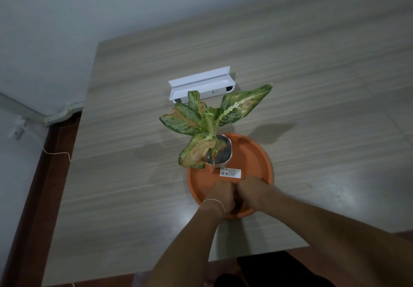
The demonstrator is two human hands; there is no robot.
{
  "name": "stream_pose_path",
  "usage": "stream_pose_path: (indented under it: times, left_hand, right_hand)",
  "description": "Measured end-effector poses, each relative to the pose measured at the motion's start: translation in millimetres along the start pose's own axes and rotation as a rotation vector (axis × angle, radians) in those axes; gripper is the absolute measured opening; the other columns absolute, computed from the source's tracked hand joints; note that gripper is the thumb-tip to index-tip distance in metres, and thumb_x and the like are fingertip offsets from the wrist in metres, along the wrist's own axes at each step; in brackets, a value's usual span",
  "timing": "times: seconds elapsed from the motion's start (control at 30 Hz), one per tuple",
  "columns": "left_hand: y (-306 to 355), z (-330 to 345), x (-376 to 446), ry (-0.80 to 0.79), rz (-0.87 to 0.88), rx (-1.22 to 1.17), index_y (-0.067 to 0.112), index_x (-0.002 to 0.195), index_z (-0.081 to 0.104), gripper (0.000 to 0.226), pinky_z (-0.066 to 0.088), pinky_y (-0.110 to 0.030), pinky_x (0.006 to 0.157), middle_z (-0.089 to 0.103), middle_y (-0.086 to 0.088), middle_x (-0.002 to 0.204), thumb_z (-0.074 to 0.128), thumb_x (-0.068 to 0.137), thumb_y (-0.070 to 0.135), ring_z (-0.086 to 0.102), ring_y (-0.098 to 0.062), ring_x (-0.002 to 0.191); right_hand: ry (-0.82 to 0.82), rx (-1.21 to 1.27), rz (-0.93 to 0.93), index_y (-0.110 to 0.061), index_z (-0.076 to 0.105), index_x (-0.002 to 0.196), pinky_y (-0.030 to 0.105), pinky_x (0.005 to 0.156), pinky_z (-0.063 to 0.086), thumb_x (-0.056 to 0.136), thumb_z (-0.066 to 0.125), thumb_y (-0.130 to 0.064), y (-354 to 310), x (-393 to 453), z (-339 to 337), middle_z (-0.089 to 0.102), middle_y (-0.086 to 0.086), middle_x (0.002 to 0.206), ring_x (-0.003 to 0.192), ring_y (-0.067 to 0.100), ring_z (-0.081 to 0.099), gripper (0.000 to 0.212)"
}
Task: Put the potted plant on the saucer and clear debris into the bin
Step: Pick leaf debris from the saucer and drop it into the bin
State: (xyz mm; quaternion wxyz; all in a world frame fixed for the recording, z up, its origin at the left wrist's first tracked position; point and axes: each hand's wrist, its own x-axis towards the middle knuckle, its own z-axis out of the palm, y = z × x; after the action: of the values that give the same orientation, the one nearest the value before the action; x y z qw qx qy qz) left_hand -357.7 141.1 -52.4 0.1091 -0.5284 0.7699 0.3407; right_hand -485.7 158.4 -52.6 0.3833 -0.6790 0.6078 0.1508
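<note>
A potted plant point(209, 122) with speckled green leaves, some browned, stands in a small white pot point(224, 153) on the far-left part of a round orange saucer point(257, 159). A small white label card point(230, 172) lies in the saucer just in front of the pot. My left hand point(220, 194) and my right hand point(251, 189) are side by side, knuckles up, inside the saucer's near half, with the fingers curled downward and hidden. A dark brownish bit shows between the two hands; whether either hand holds it is unclear.
The saucer sits on a wood-grain table point(134, 175). Behind the plant lies a white plastic tray-like holder point(201, 85). Left of the table's edge are a dark brown floor strip point(44, 186) and a wall corner. No bin is in view.
</note>
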Motion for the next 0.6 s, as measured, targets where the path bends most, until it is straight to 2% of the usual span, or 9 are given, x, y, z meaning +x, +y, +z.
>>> stream_pose_path:
  times: [0.07,0.13,0.2,0.23,0.27,0.33,0.4,0.5,0.6]
  left_hand:
    - [-5.4,-1.7,-0.1,-0.014,-0.023,-0.050,0.012,0.102,0.074,0.024,0.052,-0.034,0.091,0.073,-0.011,0.107,0.067,0.080,0.019,0.066,-0.028,0.103]
    - [-12.8,-6.6,-2.0,-0.003,-0.058,-0.101,0.010,0.101,0.076,0.025,0.050,-0.033,0.097,0.074,-0.010,0.109,0.069,0.078,0.015,0.065,-0.025,0.105]
    - [-21.0,-13.6,-5.3,0.037,-0.116,-0.179,0.012,0.089,0.079,0.018,0.054,-0.031,0.091,0.077,-0.005,0.098,0.072,0.073,0.011,0.068,-0.019,0.095]
    - [-24.3,-16.7,-6.8,0.065,-0.147,-0.232,0.012,0.083,0.080,0.014,0.055,-0.029,0.085,0.078,-0.003,0.090,0.073,0.071,0.010,0.068,-0.016,0.088]
    - [-27.3,-19.6,-8.9,0.095,-0.179,-0.299,0.013,0.078,0.080,0.013,0.057,-0.027,0.078,0.077,-0.002,0.081,0.072,0.070,0.007,0.068,-0.014,0.079]
    - [-33.4,-25.0,-14.7,0.143,-0.240,-0.449,0.013,0.068,0.078,0.013,0.060,-0.030,0.067,0.072,0.001,0.062,0.070,0.068,0.003,0.068,-0.016,0.065]
    - [-40.5,-30.8,-20.4,0.184,-0.266,-0.561,0.013,0.064,0.077,0.013,0.063,-0.038,0.065,0.069,-0.001,0.055,0.071,0.067,0.001,0.070,-0.024,0.060]
    - [-48.2,-36.5,-31.2,0.247,-0.279,-0.689,0.008,0.066,0.077,0.009,0.064,-0.043,0.064,0.074,-0.012,0.064,0.073,0.068,0.001,0.073,-0.034,0.064]
    - [-59.4,-39.0,-47.4,0.326,-0.259,-0.780,0.009,0.069,0.079,0.010,0.063,-0.037,0.061,0.074,-0.011,0.066,0.074,0.069,0.001,0.073,-0.030,0.061]
  right_hand:
    - [0.069,0.001,0.011,-0.003,0.063,0.120,0.033,0.088,0.048,0.097,0.049,-0.018,3.4,-3.3,-6.6,0.066,0.017,0.122,0.111,0.032,0.062,0.030]
    - [0.139,0.115,0.040,0.001,0.063,0.120,0.028,0.084,0.048,0.092,0.053,-0.011,9.6,-4.5,-13.8,0.068,0.018,0.120,0.110,0.032,0.064,0.032]
    - [0.175,0.172,0.077,-0.003,0.073,0.094,0.023,0.066,0.045,0.084,0.059,-0.009,14.1,-5.5,-23.6,0.073,0.014,0.090,0.087,0.027,0.068,0.018]
    - [0.192,0.196,0.110,-0.009,0.071,0.073,0.020,0.057,0.042,0.080,0.061,-0.010,16.4,-6.6,-28.4,0.068,0.006,0.071,0.071,0.020,0.065,0.012]
    - [0.210,0.237,0.152,-0.014,0.064,0.057,0.018,0.049,0.038,0.076,0.064,-0.010,18.2,-5.9,-32.1,0.060,-0.001,0.058,0.058,0.014,0.058,0.019]
    - [0.232,0.331,0.203,-0.017,0.052,0.044,0.015,0.039,0.030,0.072,0.068,-0.009,17.7,-5.7,-38.7,0.050,-0.007,0.044,0.045,0.005,0.049,0.033]
    - [0.236,0.409,0.221,-0.016,0.050,0.040,0.012,0.032,0.029,0.070,0.067,-0.004,13.5,-6.6,-45.0,0.048,-0.006,0.032,0.032,0.003,0.046,0.037]
    - [0.248,0.512,0.212,-0.015,0.058,0.045,0.014,0.034,0.036,0.071,0.069,-0.002,6.5,-5.1,-52.0,0.054,-0.006,0.034,0.033,0.004,0.055,0.031]
    - [0.246,0.585,0.176,-0.009,0.063,0.054,0.032,0.048,0.057,0.076,0.072,-0.005,-5.0,-0.9,-49.6,0.069,0.011,0.057,0.053,0.021,0.072,0.024]
